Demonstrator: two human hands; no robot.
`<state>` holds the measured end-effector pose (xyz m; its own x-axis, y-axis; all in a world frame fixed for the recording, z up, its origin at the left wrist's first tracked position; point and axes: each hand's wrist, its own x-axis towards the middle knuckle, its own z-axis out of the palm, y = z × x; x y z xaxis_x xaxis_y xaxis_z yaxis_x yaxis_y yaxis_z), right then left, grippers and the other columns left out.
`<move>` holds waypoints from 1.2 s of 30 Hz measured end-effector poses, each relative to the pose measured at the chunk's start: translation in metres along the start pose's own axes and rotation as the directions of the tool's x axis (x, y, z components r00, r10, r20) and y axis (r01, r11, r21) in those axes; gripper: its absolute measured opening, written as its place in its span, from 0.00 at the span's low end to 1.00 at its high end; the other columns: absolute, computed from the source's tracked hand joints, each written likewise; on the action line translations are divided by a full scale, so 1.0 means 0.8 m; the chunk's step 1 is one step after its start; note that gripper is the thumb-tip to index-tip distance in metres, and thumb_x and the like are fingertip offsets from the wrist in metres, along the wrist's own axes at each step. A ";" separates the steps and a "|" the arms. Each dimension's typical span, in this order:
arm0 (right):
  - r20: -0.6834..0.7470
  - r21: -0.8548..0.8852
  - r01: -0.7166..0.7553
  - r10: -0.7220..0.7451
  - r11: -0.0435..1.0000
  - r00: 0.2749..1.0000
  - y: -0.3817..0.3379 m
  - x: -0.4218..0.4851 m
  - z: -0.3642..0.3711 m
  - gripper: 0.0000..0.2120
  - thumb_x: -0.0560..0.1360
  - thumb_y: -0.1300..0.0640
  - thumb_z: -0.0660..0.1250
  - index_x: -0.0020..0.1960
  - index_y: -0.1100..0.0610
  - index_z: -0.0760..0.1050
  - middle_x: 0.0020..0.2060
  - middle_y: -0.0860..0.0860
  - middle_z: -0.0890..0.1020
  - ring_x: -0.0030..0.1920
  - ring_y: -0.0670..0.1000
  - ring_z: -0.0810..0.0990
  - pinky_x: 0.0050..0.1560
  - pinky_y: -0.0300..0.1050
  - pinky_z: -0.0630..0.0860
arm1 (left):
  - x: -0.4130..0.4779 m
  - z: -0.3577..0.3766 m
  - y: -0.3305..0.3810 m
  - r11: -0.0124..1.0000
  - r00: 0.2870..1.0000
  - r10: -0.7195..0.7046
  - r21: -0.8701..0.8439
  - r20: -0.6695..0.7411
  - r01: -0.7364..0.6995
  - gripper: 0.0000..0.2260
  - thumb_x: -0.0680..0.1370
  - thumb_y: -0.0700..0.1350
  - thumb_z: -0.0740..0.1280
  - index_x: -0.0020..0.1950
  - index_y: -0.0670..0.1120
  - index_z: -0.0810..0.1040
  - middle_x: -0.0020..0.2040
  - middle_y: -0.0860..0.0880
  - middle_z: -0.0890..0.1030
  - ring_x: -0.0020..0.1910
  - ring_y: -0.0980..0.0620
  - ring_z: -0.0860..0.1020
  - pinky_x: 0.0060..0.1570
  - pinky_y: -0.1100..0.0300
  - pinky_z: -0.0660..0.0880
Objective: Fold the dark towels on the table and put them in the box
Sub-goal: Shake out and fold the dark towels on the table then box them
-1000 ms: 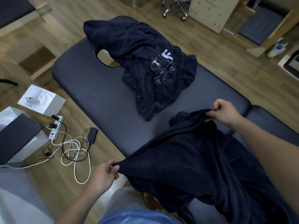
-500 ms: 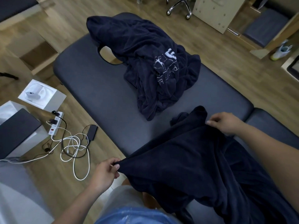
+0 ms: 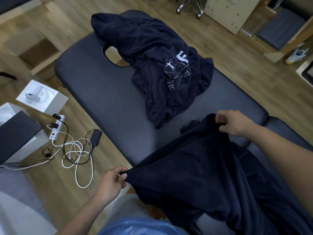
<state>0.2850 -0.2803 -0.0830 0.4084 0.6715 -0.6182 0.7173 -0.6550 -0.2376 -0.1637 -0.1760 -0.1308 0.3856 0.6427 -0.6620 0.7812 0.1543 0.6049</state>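
Step in hand: opening out the first towel. No fold made yet.

The near towel (image 3: pixel 203 167), dark navy, lies over the near right end of the worktop (image 3: pixel 105 92) and spills off its near edge toward the person's lap. Its right side is heavily bunched.

The left hand (image 3: pixel 112 182) has its grip pinched on a corner, thumb against forefingers, just off the near edge of the worktop. The right hand (image 3: pixel 234 123) has its grip curled round a gathered bit of the edge, farther and to the right, raised a little off the padding. The cloth edge between them runs fairly taut, near-left to far-right.

The second towel (image 3: pixel 160 65), with a white printed logo, is a crumpled heap at the far middle of the worktop. It partly covers the oval face hole (image 3: pixel 115 55). Neither hand touches it, and a strip of bare padding separates it from the near towel.

An open cardboard box (image 3: pixel 39 53) stands on the floor at far left, and a white box (image 3: pixel 42 97) holding a device stands nearer. I cannot tell which is meant; the cardboard one seems likelier.

Next move, as I judge it: the right hand needs a true corner, as it may be holding mid-edge. Then the towel should be drawn flat across the bare left padding before it is halved. The hanging bulk will drag, so it needs lifting clear first. Mind the power strip (image 3: pixel 56 127) and loose cables (image 3: pixel 76 150) on the floor toward the boxes.
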 end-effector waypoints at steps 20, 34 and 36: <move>0.105 -0.545 -0.250 0.361 0.800 0.926 0.073 -0.123 -0.027 0.14 0.77 0.58 0.64 0.62 0.53 0.77 0.56 0.52 0.79 0.56 0.55 0.80 0.51 0.45 0.76 | 0.044 -0.019 0.114 0.934 0.963 0.268 0.247 -0.010 -0.257 0.13 0.78 0.31 0.64 0.43 0.47 0.80 0.36 0.49 0.81 0.35 0.55 0.81 0.37 0.69 0.73; -0.850 0.189 -0.893 0.523 0.409 0.061 0.107 -0.700 -0.385 0.11 0.75 0.50 0.63 0.55 0.45 0.79 0.53 0.55 0.82 0.52 0.59 0.81 0.46 0.49 0.76 | -0.203 -0.049 0.861 0.108 0.100 0.982 0.046 -0.158 -0.993 0.07 0.79 0.35 0.64 0.48 0.43 0.81 0.36 0.42 0.81 0.23 0.55 0.79 0.26 0.62 0.77; -0.831 0.157 -0.935 0.554 0.319 0.050 0.082 -0.755 -0.395 0.09 0.74 0.50 0.64 0.52 0.45 0.79 0.45 0.52 0.78 0.46 0.58 0.80 0.42 0.45 0.76 | -0.283 -0.060 0.905 0.000 0.006 0.984 -0.033 -0.179 -0.999 0.09 0.80 0.33 0.63 0.47 0.43 0.80 0.32 0.44 0.79 0.19 0.59 0.76 0.22 0.61 0.77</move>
<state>0.2636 -0.6193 0.5117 0.8867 -0.0416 0.4605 -0.2415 -0.8910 0.3845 0.2910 -0.1734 0.4783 0.6828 0.2904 0.6704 -0.4011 -0.6179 0.6762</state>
